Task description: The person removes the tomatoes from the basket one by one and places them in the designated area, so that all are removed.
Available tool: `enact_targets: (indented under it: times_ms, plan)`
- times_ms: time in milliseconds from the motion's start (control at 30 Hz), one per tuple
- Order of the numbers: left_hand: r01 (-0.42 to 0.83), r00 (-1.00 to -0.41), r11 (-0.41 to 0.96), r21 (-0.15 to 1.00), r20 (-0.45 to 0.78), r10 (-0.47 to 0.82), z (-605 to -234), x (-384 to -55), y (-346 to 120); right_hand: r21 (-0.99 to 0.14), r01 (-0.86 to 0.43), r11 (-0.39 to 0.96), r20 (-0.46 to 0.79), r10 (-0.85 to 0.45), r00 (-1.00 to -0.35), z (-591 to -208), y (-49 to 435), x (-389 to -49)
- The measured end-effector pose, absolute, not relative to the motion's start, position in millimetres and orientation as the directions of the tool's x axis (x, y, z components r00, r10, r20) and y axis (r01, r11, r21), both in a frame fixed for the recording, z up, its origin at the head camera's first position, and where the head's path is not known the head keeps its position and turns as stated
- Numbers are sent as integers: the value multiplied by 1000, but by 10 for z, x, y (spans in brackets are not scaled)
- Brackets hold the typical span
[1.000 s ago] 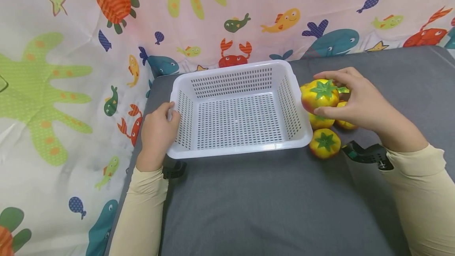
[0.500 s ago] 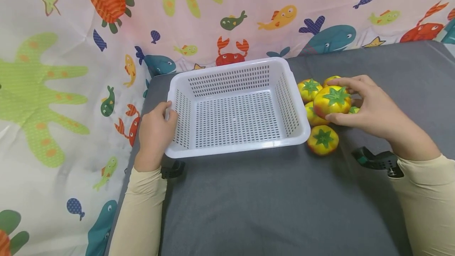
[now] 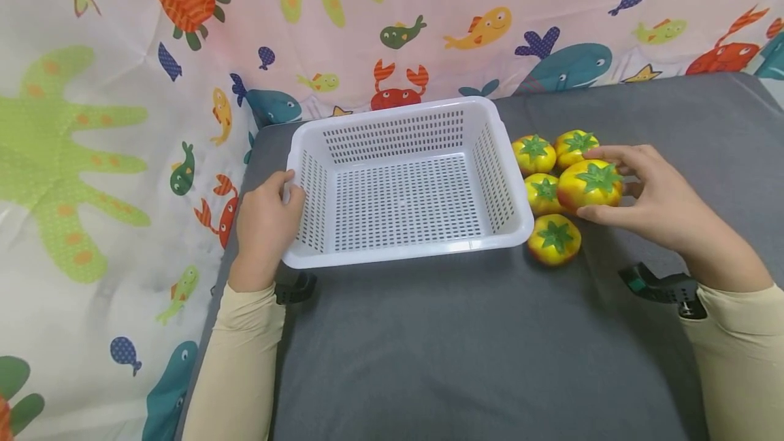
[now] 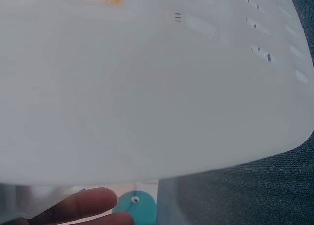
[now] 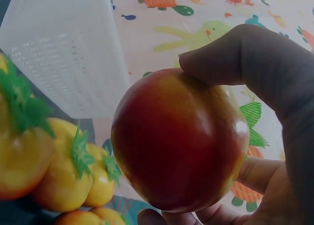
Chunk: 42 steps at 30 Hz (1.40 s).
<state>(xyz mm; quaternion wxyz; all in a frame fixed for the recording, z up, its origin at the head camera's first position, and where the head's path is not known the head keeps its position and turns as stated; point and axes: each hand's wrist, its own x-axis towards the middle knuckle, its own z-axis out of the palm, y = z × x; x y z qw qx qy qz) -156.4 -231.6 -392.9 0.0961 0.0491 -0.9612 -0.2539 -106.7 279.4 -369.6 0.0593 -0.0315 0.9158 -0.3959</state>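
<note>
My left hand (image 3: 267,226) grips the left rim of a white plastic basket (image 3: 407,257) with slotted walls and floor. In the left wrist view, fingertips (image 4: 95,200) show below the pale basket wall (image 4: 117,102). Off the basket's right side, my right hand (image 3: 652,199) holds a yellow-red fruit (image 3: 582,189) with a green star-shaped leafy top, thumb on one side and fingers on the other. Its red underside faces the right wrist view. More such fruits lie beside the basket: one at the front (image 3: 553,240), one at the back (image 3: 531,155), and others between and behind.
A grey cloth (image 3: 441,346) covers the table. Behind and to the left hangs a white curtain (image 3: 343,46) printed with sea animals. Each wrist wears a black camera mount, such as the right mount (image 3: 661,286).
My right hand has shifted right and slightly towards me with the fruit, uncovering more of the fruits beside the basket. The left hand stays on the rim. The head view has moved slightly.
</note>
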Motion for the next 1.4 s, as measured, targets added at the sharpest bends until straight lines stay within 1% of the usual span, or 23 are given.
enact_targets:
  times_ms: [200, 367, 567, 867, 1100, 1267, 1400]
  plan:
    - [-48, -977, 863, 504, 157, -146, -3920, -1567, -2302, -731, 4, 683, -67, -66, -996, -3816, 2887, -979]
    - [-53, -976, 864, 500, 159, -151, -3932, -1565, -2304, -711, 12, 703, -49, -32, -998, -3856, 2897, -915]
    - [-56, -980, 861, 505, 136, -144, -3967, -1591, -2246, -681, 56, 730, -74, 7, -997, -3891, 3015, -793]
    - [-83, -977, 862, 500, 131, -170, -3941, -1571, -2283, -660, 69, 748, -134, -26, -991, -3965, 3133, -759]
    - [-75, -980, 854, 515, 121, -159, -3941, -1579, -2303, -639, 74, 766, -158, -36, -987, -3994, 3238, -757]
    - [-76, -979, 860, 505, 127, -162, -3938, -1576, -2302, -646, 80, 759, -196, -64, -979, -4027, 3250, -768]
    - [-85, -978, 861, 501, 123, -168, -3934, -1572, -2306, -627, 92, 774, -232, -73, -970, -4066, 3256, -796]
